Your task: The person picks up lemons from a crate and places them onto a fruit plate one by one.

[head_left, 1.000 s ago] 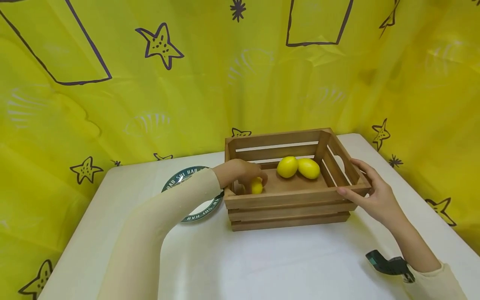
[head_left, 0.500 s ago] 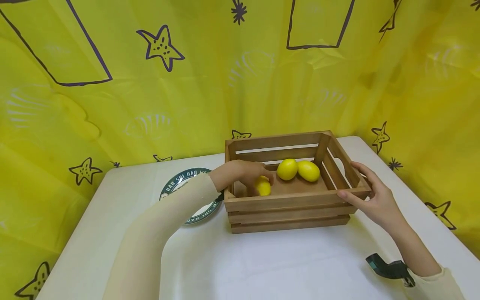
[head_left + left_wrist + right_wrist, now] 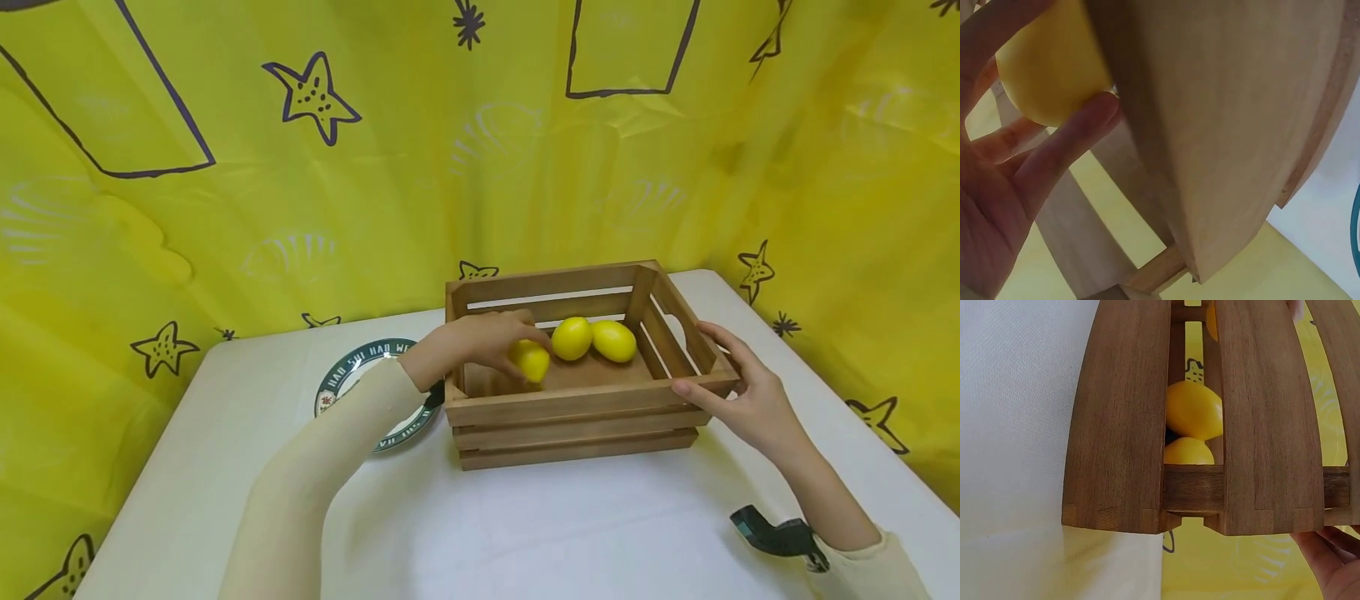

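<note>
A brown slatted wooden crate (image 3: 585, 398) stands on the table. My left hand (image 3: 483, 340) reaches over its left end and holds a yellow lemon (image 3: 532, 362) between thumb and fingers; the left wrist view shows the same lemon (image 3: 1054, 65) in that grasp. Two more lemons, one (image 3: 572, 338) beside the other (image 3: 614, 342), lie touching on the crate floor towards the back right. At the crate's front right corner my right hand (image 3: 753, 402) grips the rim, thumb on the front slat and fingers at the end panel. The right wrist view sees lemons (image 3: 1194, 411) through the slats.
Left of the crate, a round plate (image 3: 341, 375) with a green lettered rim lies partly behind my left forearm. The white-covered table (image 3: 570, 525) extends in front. A yellow curtain (image 3: 405, 208) with starfish drawings hangs behind and at the sides.
My left hand has moved the lemon rightward inside the crate, closer to the other two, and more of it shows. The right hand keeps its grip on the corner.
</note>
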Available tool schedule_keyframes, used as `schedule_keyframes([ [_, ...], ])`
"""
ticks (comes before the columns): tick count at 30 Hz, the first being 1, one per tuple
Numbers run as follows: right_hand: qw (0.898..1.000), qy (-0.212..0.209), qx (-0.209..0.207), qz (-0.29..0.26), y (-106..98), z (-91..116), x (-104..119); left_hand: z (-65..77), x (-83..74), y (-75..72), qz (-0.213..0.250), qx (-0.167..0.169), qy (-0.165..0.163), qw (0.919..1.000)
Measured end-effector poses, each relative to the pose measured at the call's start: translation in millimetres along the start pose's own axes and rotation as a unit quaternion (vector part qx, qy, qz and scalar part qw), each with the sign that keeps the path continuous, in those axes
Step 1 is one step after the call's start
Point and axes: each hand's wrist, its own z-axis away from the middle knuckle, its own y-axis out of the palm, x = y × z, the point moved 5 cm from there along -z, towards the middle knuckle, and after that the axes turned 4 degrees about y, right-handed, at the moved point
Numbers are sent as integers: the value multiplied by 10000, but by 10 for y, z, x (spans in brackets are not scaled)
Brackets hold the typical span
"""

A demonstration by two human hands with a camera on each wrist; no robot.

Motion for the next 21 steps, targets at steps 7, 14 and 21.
schedule_keyframes([
  [7, 10000, -1, -21, 38, 5, -5, -8, 75, 9, -82, 67, -636, -5, 9980],
  [14, 10000, 40, -52, 74, 0, -3, -16, 199, -46, -129, -521, -1402, 7, 9888],
  [21, 10000, -26, -67, -44, 11, 6, -17, 354, -138, -173, -675, -2384, 23, 9688],
])
